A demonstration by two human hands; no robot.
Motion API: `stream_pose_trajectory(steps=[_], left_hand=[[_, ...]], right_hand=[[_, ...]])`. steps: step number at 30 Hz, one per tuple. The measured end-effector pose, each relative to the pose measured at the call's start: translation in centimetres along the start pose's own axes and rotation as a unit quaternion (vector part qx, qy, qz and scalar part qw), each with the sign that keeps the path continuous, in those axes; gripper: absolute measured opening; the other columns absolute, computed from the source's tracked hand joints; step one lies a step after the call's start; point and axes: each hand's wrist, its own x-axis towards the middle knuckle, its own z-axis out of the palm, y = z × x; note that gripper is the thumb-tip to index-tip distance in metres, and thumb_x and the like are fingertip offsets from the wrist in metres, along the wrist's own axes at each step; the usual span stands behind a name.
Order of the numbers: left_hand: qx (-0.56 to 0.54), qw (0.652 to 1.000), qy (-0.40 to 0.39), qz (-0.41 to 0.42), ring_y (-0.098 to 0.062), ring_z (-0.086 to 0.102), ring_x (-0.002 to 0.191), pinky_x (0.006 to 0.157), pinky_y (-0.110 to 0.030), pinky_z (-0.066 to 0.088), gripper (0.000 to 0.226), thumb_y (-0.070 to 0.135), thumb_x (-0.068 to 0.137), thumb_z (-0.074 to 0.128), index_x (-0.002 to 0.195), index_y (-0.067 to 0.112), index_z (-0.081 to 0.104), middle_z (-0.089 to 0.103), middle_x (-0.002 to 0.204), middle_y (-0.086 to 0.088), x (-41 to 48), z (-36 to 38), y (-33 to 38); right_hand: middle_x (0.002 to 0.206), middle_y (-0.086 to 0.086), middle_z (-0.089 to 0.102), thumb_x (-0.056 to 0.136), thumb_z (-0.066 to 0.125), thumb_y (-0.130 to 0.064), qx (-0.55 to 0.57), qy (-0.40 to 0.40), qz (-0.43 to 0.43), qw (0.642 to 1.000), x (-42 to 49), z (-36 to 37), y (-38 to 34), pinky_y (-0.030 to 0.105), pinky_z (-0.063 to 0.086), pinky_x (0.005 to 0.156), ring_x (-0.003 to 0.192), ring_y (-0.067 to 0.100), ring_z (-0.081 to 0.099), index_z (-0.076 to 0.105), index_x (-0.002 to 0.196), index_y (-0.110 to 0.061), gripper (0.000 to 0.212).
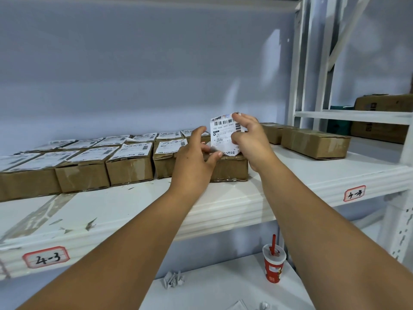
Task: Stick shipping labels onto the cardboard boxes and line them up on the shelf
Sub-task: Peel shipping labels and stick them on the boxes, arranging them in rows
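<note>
Pinching the shipping label (pixel 223 135) upright, right hand (pixel 250 135) on its right edge and left hand (pixel 196 157) at the bottom corner, just above the cardboard box (pixel 230 168) by the front edge of the shelf (pixel 290 166).

Brown cardboard boxes (pixel 130 170), white black-barcoded shipping label (pixel 223 135), white shelf (pixel 223 206), red-and-white cup (pixel 273 268)

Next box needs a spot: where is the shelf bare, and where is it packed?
Bare: the front strip of the shelf before the labelled boxes, and the gap between the box beneath the held label and the plain boxes on the right. Packed: the left back, labelled boxes in two tight rows.
</note>
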Motion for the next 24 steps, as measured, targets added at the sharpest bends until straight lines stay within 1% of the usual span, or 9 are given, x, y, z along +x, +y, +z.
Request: stream_pose_trajectory(steps=[2, 5, 7, 10, 12, 14, 16, 20, 24], left_hand=[[-0.001, 1.0, 0.002, -0.001, -0.005, 0.055, 0.084, 0.073, -0.014, 0.037, 0.054, 0.023, 0.086, 0.067, 0.134, 0.025, 0.043, 0.064, 0.096, 0.006, 0.0, 0.0, 0.1], [-0.001, 1.0, 0.005, -0.005, -0.009, 0.058, 0.087, 0.074, -0.016, 0.04, 0.052, 0.026, 0.084, 0.069, 0.131, 0.027, 0.046, 0.064, 0.1, 0.002, 0.0, 0.0, 0.1], [0.0, 1.0, 0.006, -0.008, -0.011, 0.057, 0.091, 0.08, -0.02, 0.041, 0.053, 0.028, 0.084, 0.069, 0.131, 0.028, 0.045, 0.063, 0.101, 0.002, 0.0, 0.0, 0.1], [-0.003, 1.0, 0.008, -0.016, -0.012, 0.057, 0.093, 0.082, -0.023, 0.042, 0.057, 0.029, 0.083, 0.069, 0.134, 0.027, 0.042, 0.062, 0.101, 0.002, 0.0, 0.0, 0.1], [-0.007, 1.0, 0.008, -0.016, -0.01, 0.057, 0.091, 0.078, -0.019, 0.041, 0.058, 0.027, 0.083, 0.07, 0.134, 0.027, 0.041, 0.062, 0.1, 0.003, 0.0, 0.0, 0.2], [-0.012, 1.0, 0.004, -0.004, -0.002, 0.056, 0.083, 0.07, -0.008, 0.039, 0.058, 0.024, 0.084, 0.07, 0.134, 0.027, 0.041, 0.062, 0.096, 0.005, -0.1, 0.0, 0.2], [-0.005, 1.0, 0.006, 0.016, -0.001, 0.055, 0.081, 0.068, -0.004, 0.037, 0.054, 0.021, 0.084, 0.069, 0.132, 0.026, 0.044, 0.062, 0.092, 0.004, -0.2, 0.0, 0.3], [0.037, 0.998, 0.025, 0.043, -0.015, 0.057, 0.089, 0.08, -0.022, 0.04, 0.035, 0.019, 0.085, 0.067, 0.118, 0.02, 0.057, 0.061, 0.089, 0.002, -0.2, 0.1, 0.4], [0.052, 0.997, 0.053, 0.028, -0.017, 0.058, 0.086, 0.08, -0.027, 0.043, 0.011, 0.017, 0.088, 0.063, 0.096, 0.011, 0.064, 0.062, 0.086, 0.002, -0.1, 0.1, 0.3]], right_hand=[[0.138, -0.006, 0.039, 0.082, 0.046, 0.013, 0.013, 0.001, 0.006, 1.0, 0.1, 0.0, 0.2, 0.021, 0.051, 0.08, 0.122, 0.015, 0.049, 0.052, 0.134, -0.012, 0.057], [0.143, -0.001, 0.041, 0.082, 0.047, 0.014, 0.057, 0.008, 0.028, 0.998, 0.5, -0.1, 0.4, 0.036, 0.051, 0.095, 0.123, 0.021, 0.05, 0.055, 0.131, -0.011, 0.056], [0.143, 0.005, 0.045, 0.082, 0.047, 0.013, 0.111, 0.012, 0.054, 0.992, 0.8, -0.2, 0.5, 0.042, 0.051, 0.096, 0.119, 0.026, 0.055, 0.054, 0.132, -0.01, 0.056], [0.143, 0.01, 0.045, 0.083, 0.047, 0.013, 0.176, 0.009, 0.085, 0.981, 1.1, -0.3, 0.5, 0.041, 0.052, 0.094, 0.116, 0.03, 0.057, 0.05, 0.135, -0.009, 0.056], [0.145, 0.004, 0.042, 0.083, 0.049, 0.012, 0.114, -0.008, 0.059, 0.992, 0.8, -0.2, 0.5, 0.04, 0.051, 0.095, 0.12, 0.026, 0.054, 0.051, 0.135, -0.01, 0.056], [0.14, -0.005, 0.04, 0.084, 0.052, 0.011, 0.021, -0.019, 0.018, 0.999, 0.4, 0.0, 0.5, 0.038, 0.05, 0.098, 0.122, 0.02, 0.051, 0.052, 0.134, -0.011, 0.054], [0.135, -0.008, 0.039, 0.084, 0.053, 0.011, -0.006, -0.02, 0.005, 1.0, 0.2, 0.1, 0.4, 0.037, 0.048, 0.099, 0.122, 0.018, 0.051, 0.053, 0.133, -0.01, 0.053], [0.141, -0.006, 0.037, 0.084, 0.053, 0.01, -0.028, -0.031, -0.004, 0.999, 0.1, 0.1, 0.2, 0.029, 0.05, 0.094, 0.12, 0.015, 0.052, 0.052, 0.134, -0.011, 0.055], [0.141, -0.006, 0.037, 0.085, 0.052, 0.009, -0.026, -0.027, -0.004, 0.999, -0.1, 0.2, 0.2, 0.034, 0.051, 0.095, 0.12, 0.016, 0.052, 0.054, 0.132, -0.011, 0.052]])
